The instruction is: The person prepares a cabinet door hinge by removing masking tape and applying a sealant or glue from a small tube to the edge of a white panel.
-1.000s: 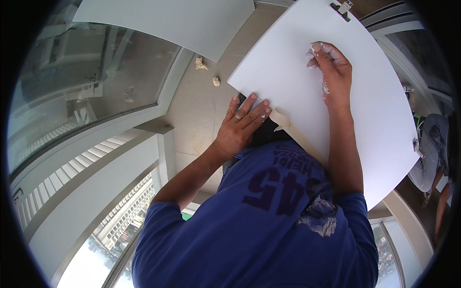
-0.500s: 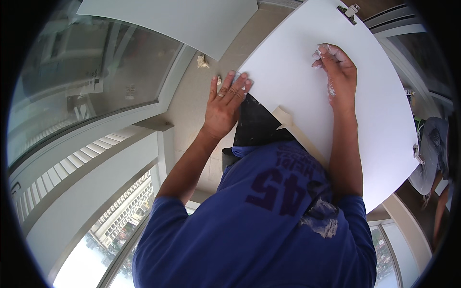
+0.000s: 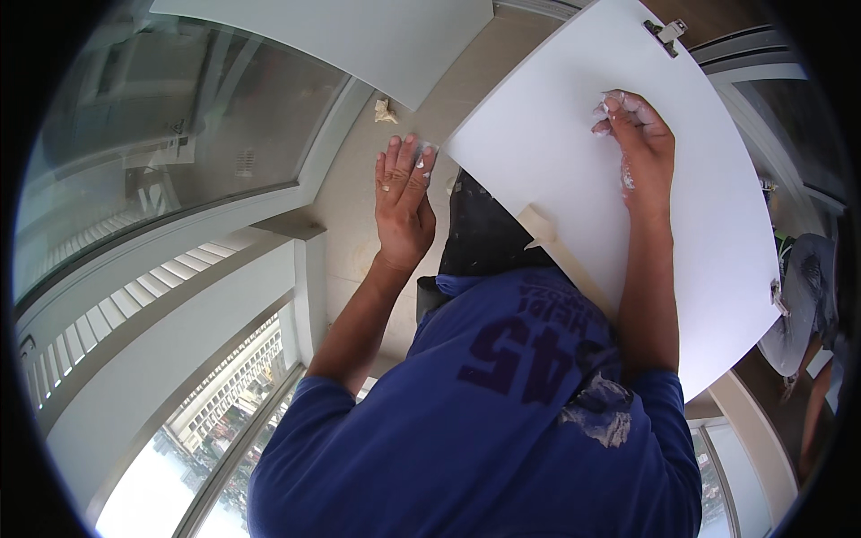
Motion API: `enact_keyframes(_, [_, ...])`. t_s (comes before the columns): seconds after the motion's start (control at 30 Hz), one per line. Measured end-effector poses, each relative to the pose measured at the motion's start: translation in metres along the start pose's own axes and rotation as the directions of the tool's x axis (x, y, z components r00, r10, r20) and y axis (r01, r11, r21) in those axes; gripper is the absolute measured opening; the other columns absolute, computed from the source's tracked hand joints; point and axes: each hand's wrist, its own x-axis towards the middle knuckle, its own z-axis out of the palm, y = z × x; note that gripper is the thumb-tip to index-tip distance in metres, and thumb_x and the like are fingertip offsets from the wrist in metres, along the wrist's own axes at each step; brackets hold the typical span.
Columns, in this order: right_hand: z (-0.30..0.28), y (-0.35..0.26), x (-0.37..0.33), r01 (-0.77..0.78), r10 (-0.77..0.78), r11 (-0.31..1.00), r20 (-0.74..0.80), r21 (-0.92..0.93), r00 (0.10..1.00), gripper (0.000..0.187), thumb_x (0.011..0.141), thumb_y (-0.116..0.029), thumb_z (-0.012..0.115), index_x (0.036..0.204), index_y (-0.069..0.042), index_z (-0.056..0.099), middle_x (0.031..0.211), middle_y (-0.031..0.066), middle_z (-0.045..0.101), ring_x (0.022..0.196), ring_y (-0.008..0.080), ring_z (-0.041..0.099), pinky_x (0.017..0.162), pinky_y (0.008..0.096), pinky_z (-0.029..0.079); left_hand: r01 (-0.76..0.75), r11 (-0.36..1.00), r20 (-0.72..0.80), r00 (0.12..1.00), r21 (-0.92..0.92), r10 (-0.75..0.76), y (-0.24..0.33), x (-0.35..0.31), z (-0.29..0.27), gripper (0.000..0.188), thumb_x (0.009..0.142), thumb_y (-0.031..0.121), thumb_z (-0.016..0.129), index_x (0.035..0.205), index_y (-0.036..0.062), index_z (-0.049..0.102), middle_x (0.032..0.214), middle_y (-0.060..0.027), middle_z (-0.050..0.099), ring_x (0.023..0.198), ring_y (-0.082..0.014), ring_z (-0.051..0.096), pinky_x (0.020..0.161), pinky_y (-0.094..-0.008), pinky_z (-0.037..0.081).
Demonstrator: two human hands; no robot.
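Note:
My left hand is off the left corner of a white board, its fingers stretched over a small translucent flat piece with white smears. The piece stays at the fingertips, with the thumb mostly hidden. Over the board, my right hand is closed in a pinch, its fingers coated with white putty-like paste. Beige masking tape runs along the board's near edge, one end lifted and curled.
Bulldog clips grip the board's far corner and right edge. A crumpled scrap of tape lies on the beige floor. Glass panels and a railing stand at left. At far right another person's grey-clad leg shows.
My left hand has moved left, off the board's corner, and the translucent piece has travelled with it. My right hand stays pinched over the board, slightly shifted in view.

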Motion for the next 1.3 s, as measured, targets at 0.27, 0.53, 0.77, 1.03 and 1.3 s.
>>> enact_keyframes(0.27, [0.006,0.001,0.0,0.021,-0.022,0.999,0.046,0.028,0.999,0.019,0.099,-0.012,0.071,0.11,0.004,0.072,0.097,0.0071,0.072,0.086,0.0157,0.065,0.081,0.0324,0.055,-0.154,0.974,0.119,0.984,0.167,0.135,-0.013,0.014,0.008,0.053,0.09,-0.008,0.058,0.139,0.0127,0.066,0.154,-0.0087,0.055,0.149,-0.0337,0.043,0.125,-0.0552,0.025])
enact_keyframes(0.53, [0.002,0.003,0.001,-0.004,0.003,1.0,0.037,0.02,0.999,0.02,0.098,-0.011,0.071,0.111,0.004,0.072,0.1,0.0078,0.072,0.09,0.0167,0.067,0.081,0.0332,0.056,0.159,0.982,-0.014,0.987,-0.105,-0.162,-0.011,0.015,0.009,0.037,0.097,-0.005,0.055,0.131,0.0039,0.067,0.141,-0.0171,0.063,0.134,-0.0331,0.059,0.111,-0.0468,0.045])
enact_keyframes(0.77, [0.001,0.004,0.003,-0.001,0.002,1.0,0.051,-0.02,0.999,0.019,0.099,-0.009,0.07,0.113,0.003,0.072,0.102,0.0076,0.072,0.091,0.0166,0.068,0.08,0.0335,0.056,0.498,0.725,0.093,0.848,-0.476,-0.522,-0.008,0.028,-0.01,0.024,0.101,0.0,0.055,0.118,-0.0052,0.07,0.101,-0.0116,0.073,0.084,-0.0125,0.066,0.076,-0.0287,0.053])
enact_keyframes(1.03, [0.005,0.002,0.002,-0.001,0.0,1.0,0.08,0.01,0.997,0.018,0.099,-0.008,0.069,0.113,0.003,0.072,0.103,0.0075,0.072,0.092,0.0163,0.068,0.081,0.0333,0.056,0.666,0.564,0.271,0.73,-0.488,-0.628,0.017,0.031,0.002,0.028,0.099,0.021,0.07,0.105,-0.006,0.072,0.092,-0.0124,0.072,0.081,-0.0149,0.067,0.072,-0.0293,0.052])
enact_keyframes(1.3, [0.003,0.004,0.002,0.01,-0.011,1.0,0.076,0.021,0.997,0.018,0.099,-0.008,0.069,0.113,0.003,0.072,0.102,0.0082,0.072,0.092,0.0166,0.068,0.081,0.0336,0.056,0.775,0.367,0.45,0.608,-0.515,-0.654,0.013,0.035,0.005,0.039,0.094,0.03,0.079,0.111,-0.0038,0.071,0.088,-0.0074,0.072,0.074,-0.0109,0.064,0.063,-0.028,0.05])
